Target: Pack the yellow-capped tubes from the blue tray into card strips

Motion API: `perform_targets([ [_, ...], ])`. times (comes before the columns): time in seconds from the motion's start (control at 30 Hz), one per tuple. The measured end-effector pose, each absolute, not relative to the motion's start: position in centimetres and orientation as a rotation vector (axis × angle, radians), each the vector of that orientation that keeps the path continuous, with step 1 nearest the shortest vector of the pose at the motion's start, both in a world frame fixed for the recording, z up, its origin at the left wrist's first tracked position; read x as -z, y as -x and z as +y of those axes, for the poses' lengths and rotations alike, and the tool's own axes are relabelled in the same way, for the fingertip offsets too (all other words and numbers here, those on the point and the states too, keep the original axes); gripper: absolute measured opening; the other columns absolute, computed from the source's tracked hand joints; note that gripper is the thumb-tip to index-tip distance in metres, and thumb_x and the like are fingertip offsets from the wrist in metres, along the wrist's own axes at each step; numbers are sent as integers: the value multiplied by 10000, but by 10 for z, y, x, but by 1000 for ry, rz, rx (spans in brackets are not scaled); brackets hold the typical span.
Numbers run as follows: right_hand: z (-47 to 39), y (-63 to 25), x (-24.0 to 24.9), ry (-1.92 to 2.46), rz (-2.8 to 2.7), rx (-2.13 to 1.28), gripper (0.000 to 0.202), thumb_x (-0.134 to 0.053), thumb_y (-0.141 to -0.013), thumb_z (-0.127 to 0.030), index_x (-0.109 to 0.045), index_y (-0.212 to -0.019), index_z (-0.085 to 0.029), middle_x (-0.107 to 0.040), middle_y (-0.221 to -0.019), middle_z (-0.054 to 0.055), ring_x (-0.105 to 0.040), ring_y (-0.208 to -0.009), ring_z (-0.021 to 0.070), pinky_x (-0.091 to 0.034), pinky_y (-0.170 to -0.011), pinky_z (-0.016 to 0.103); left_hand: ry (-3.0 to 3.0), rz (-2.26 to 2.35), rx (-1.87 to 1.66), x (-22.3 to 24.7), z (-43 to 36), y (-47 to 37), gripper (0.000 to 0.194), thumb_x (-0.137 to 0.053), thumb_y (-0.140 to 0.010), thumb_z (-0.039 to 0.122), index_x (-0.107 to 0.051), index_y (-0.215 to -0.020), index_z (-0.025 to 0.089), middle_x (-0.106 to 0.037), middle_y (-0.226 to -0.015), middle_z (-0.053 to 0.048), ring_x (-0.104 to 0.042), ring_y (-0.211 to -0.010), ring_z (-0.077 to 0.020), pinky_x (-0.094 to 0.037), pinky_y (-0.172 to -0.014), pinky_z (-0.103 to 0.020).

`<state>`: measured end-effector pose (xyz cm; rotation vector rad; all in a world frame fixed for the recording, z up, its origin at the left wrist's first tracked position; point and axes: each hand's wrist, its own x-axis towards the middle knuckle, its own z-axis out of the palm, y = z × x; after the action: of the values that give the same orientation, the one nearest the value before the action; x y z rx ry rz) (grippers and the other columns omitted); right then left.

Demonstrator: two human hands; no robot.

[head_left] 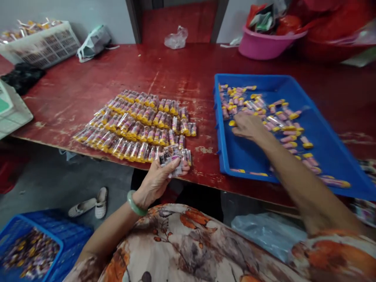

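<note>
"While printed slips are held in the left hand, what could go wrong at the right of the frame?"

"Loose tubes could be knocked or rolled by the right hand, since they are strewn at all angles in the blue tray. Its fingers are curled down among them; whether a tube is gripped cannot be told."

"And at the centre?"

"The slips are pinched between thumb and fingers, beside the near end of the rows of tubes — if that pinch were slackened, slips could be dropped, or end tubes nudged askew. As the nearest row is laid by the front edge of the red table, a tube could be rolled off."

"What is held elsewhere?"

"At lower left, a jumble of small pieces, some yellow, is contained in a blue crate. At upper left, a white basket is heaped above its rim. At upper right, a pink basin is piled with bags — their contents cannot be made out."
</note>
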<state>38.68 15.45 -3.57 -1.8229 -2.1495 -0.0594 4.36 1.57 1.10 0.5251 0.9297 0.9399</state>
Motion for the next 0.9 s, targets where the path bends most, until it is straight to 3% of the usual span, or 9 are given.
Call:
perform_targets([
  [0.1, 102, -374, 18, 1763, -1965, -32, 266, -555, -883, -359, -649, -1026, -155, -646, -798, 112, -637, -733, 261, -479, -627, 393, -508, 935, -951, -4, 17, -45, 351, -903, -626, 255, -717, -881, 102, -754, -793, -84, -729, -688, -188, -607, -689, -288],
  [0.17, 54, -344, 7, 1486, -1735, -344, 332, -526, -921, -411, -601, -1206, -259, -677, -852, 54, -664, -749, 215, -525, -632, 353, -477, 945, -969, 0, 17, -48, 394, -916, -590, 227, -711, -906, 108, -751, -799, -64, -713, -659, -163, -598, -683, -279],
  [0.2, 31, -322, 3, 1336, -1618, -542, 296, -604, -885, -416, -642, -1146, -281, -684, -833, 32, -669, -728, 202, -535, -627, 335, -461, 949, -979, 2, 17, -50, 406, -921, -574, 215, -711, -903, 107, -748, -799, -56, -703, -648, -150, -592, -679, -271],
  [0.27, -4, -275, 1, 1273, -1439, -727, 111, -704, -829, -352, -691, -823, -242, -649, -665, -21, -603, -523, 131, -480, -495, 259, -447, 951, -987, 5, 16, -53, 400, -926, -560, 210, -716, -883, 103, -741, -793, -46, -686, -641, -134, -581, -676, -258],
  [0.3, -14, -253, 3, 1257, -1373, -872, 195, -688, -844, -349, -661, -701, -220, -620, -588, -31, -559, -448, 110, -444, -439, 238, -454, 948, -988, 6, 14, -54, 393, -926, -561, 215, -720, -877, 103, -740, -795, -46, -683, -648, -132, -578, -679, -256],
  [0.47, -11, -202, 16, 1268, -1060, -1274, 206, -784, -710, -385, -728, -762, -195, -601, -492, -41, -505, -360, 107, -403, -365, 218, -567, 967, -926, 7, 4, -50, 372, -918, -591, 260, -743, -877, 100, -736, -818, -61, -666, -648, -128, -569, -638, -244],
  [0.57, 0, -207, 17, 1268, -1032, -1349, 195, -795, -661, -358, -708, -675, -185, -588, -497, -41, -486, -364, 96, -393, -362, 212, -572, 951, -870, 7, -1, -48, 381, -913, -603, 246, -742, -911, 103, -723, -806, -54, -657, -628, -119, -568, -629, -238],
  [0.73, 6, -218, 12, 1285, -1139, -1379, 191, -768, -655, -350, -679, -617, -185, -559, -476, -45, -455, -369, 89, -371, -363, 211, -562, 961, -797, 10, 0, -44, 323, -850, -705, 359, -734, -904, 133, -689, -759, -30, -622, -549, -107, -479, -477, -203],
  [0.9, 1, -234, 16, 1322, -1204, -1286, 221, -783, -717, -396, -724, -688, -185, -630, -611, -12, -529, -503, 93, -410, -462, 211, -652, 1076, -833, 14, 8, -39, 317, -905, -614, 326, -735, -761, 103, -666, -692, -23, -576, -564, -81, -437, -506, -190],
])
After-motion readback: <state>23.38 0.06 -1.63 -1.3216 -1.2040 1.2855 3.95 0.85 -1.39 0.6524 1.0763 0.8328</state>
